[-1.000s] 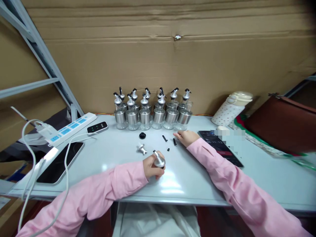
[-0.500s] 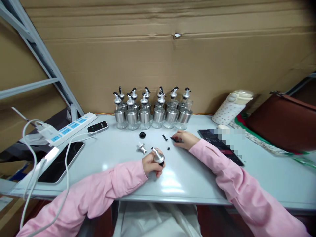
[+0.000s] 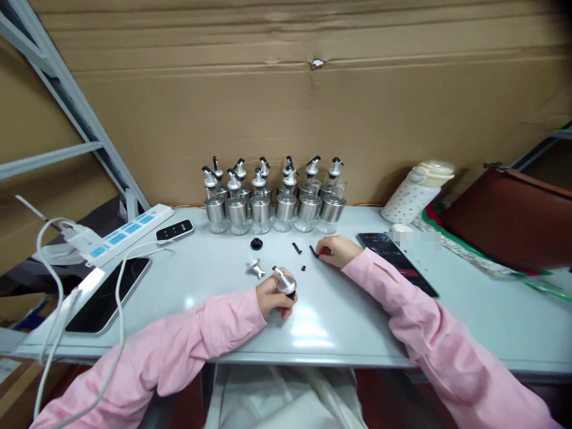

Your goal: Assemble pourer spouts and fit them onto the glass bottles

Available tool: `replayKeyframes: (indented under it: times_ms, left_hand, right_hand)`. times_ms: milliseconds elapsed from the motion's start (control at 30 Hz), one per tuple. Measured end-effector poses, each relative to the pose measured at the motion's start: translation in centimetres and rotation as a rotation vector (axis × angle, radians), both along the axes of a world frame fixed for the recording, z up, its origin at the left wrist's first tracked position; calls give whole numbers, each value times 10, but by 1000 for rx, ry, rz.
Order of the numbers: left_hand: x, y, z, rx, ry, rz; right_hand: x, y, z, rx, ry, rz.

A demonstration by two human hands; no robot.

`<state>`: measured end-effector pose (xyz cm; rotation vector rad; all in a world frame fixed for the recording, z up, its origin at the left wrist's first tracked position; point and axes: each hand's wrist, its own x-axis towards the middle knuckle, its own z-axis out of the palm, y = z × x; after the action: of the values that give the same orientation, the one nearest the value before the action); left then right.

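Observation:
My left hand (image 3: 272, 296) is closed around a silver-and-black bottle pourer (image 3: 285, 282), its spout pointing up and left. Farther right, my right hand (image 3: 337, 251) pinches the end of a slim black lever (image 3: 313, 251) at the table surface. A second black lever (image 3: 297, 248) lies just left of it, and a tiny black plug (image 3: 303, 268) sits below. A silver spout piece (image 3: 256, 268) rests beyond my left hand, with a round black stopper (image 3: 256, 243) behind it.
Several glass bottles with steel bands and pourers (image 3: 260, 210) line the back of the table. Left are a power strip (image 3: 129, 233), a small black device (image 3: 174, 231), a phone (image 3: 109, 295) and white cables. Right are another phone (image 3: 397, 262), a dotted bottle (image 3: 413, 193) and a brown bag (image 3: 513, 217).
My right hand has shifted slightly, and the black lever at its fingertips now stands more tilted. My left hand keeps its hold on the pourer. The view has moved a little.

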<state>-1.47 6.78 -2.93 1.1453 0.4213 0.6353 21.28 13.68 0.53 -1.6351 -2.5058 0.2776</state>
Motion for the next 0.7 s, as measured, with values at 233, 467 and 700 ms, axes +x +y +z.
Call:
replayKeyframes:
  times_ms: [233, 467, 700]
  left_hand:
    - [2, -1, 6, -2, 19, 7]
    - [1, 0, 3, 8, 29, 0]
    - [1, 0, 3, 14, 30, 1]
  right_hand:
    - [-14, 1, -7, 97, 64, 19]
    - [-23, 3, -15, 138, 126, 57]
    - [-22, 5, -15, 125, 164, 100]
